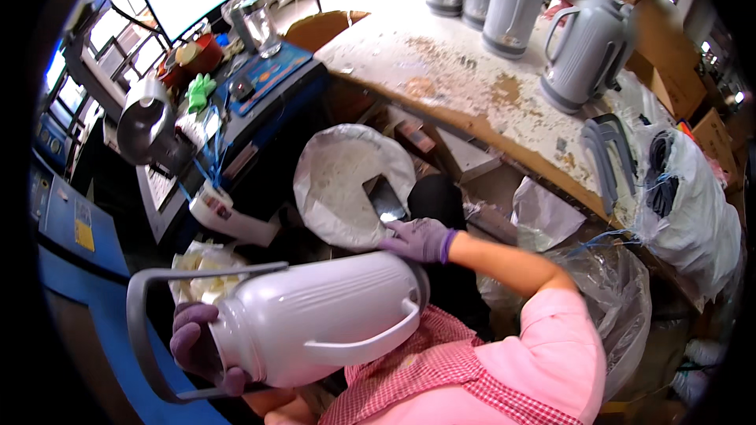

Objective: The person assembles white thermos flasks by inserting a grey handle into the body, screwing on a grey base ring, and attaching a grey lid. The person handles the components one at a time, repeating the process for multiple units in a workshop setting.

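The purple-gloved left hand (193,341) curls round the neck of a pale-grey ribbed plastic jug (319,311) held sideways before a red-checked apron (437,382), the loosely extended right hand (424,240) near its base, grip unclear, apparently a positioning step calling for steady support.

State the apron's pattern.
The apron has a red-and-white check; the head view shows it best.

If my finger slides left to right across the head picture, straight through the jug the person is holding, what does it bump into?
Blue cabinet → jug's looped handle → purple-gloved left hand → grey jug's body → checked apron → pink sleeve → clear plastic bag.
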`<state>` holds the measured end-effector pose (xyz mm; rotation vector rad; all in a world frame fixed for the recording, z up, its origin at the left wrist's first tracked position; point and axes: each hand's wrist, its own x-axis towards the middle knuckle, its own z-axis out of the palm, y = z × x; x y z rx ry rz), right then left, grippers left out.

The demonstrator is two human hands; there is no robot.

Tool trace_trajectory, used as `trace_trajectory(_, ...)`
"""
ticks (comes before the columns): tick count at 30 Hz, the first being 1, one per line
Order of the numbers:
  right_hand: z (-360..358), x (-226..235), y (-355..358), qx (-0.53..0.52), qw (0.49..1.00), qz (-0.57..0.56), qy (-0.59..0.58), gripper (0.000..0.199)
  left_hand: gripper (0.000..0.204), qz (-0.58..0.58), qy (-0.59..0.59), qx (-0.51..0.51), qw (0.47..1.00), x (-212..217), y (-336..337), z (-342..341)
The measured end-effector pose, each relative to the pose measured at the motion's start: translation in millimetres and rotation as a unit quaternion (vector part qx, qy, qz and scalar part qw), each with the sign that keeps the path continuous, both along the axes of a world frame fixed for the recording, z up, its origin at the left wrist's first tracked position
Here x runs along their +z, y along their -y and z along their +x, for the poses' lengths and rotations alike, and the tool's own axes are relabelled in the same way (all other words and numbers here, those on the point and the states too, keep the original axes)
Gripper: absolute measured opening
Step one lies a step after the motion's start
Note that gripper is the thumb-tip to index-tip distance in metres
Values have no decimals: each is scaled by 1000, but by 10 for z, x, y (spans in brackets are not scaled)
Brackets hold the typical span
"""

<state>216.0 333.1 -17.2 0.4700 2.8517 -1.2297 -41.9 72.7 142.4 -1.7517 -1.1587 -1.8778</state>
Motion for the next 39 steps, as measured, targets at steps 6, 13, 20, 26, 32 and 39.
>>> trace_trajectory(6,121,929,777,90,905,-108,-402,47,88,-183,163,-37,969,236,34,68)
trace_trajectory(13,658,889,706,-220,796,-356,-438,50,57,42,-58,230,971,258,-366,-60)
trace_trajectory(20,1625,1051,-226,-304,607,-242,-693,75,92,-426,-229,-209,850,-592,-564,850)
trace_trajectory(26,2169,1000,-1101,-635,503,256,-527,36,77,-341,155,9,927,-629,-245,269)
trace_trajectory(32,2354,875,-2026,-612,466,532,-354,31,67,-350,234,100,902,-713,109,3)
trace_trajectory(39,2813,938,-3145,-578,609,407,-361,35,52,-305,281,114,903,-437,-6,132)
